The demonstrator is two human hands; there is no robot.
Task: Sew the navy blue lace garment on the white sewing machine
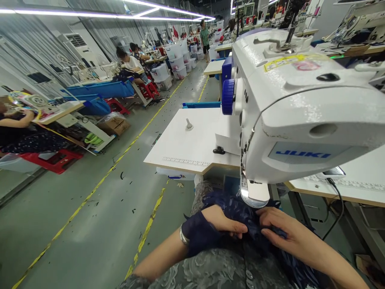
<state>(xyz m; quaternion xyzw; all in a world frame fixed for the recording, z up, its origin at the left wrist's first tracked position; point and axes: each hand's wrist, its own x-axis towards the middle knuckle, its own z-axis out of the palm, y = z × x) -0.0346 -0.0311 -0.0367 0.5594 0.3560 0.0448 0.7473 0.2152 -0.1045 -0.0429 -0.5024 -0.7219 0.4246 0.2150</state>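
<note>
Two hands meet on a bunched piece of dark navy fabric [240, 212] low in the view, at about 6 o'clock, just beneath the head of the white sewing machine [300, 112]. The fabric lies crumpled, so it shows no clear pointing end; its visible mass runs roughly from 11 o'clock, under the machine's metal foot area [255, 192], down toward 4 o'clock across the person's lap.

The left hand [222, 222] comes in from 8 o'clock, a bracelet [183, 237] at the wrist. Its fingers are curled and drawn close, the fingertips [242, 229] pressing onto the fabric, while a fold of the navy cloth wraps over the back of the hand near the wrist. Whether a pinch is closed under the cloth cannot be told.

The right hand [285, 233] enters from 4 o'clock, lying flat-ish with fingers slightly apart, tips resting on the fabric just beside the left fingertips, nearly touching them.

The white table [186, 148] extends toward 10 o'clock from the machine, with a small metal pin [189, 125] standing on it.
</note>
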